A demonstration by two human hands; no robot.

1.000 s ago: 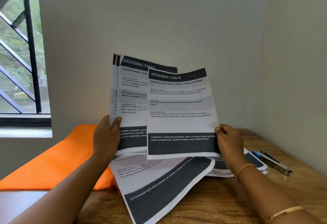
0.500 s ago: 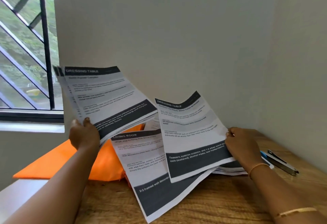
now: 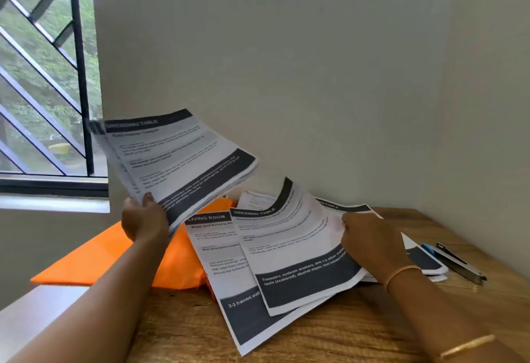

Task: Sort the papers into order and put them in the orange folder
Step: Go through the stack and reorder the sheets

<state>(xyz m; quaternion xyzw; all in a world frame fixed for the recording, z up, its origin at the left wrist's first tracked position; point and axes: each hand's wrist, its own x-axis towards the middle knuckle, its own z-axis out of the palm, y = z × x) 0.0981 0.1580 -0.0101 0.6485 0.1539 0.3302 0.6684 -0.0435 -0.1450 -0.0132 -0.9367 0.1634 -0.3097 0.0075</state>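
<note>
Fingers point(image 3: 148, 200) of left hand point(image 3: 143, 223) grip stack point(image 3: 177, 159); right hand point(image 3: 370, 243) pinches sheet point(image 3: 292, 250).

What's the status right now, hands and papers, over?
Left hand grips raised stack. Right hand pinches single Dressing Table sheet, over Living Room sheet on table. Orange folder behind, edge under that sheet.
</note>
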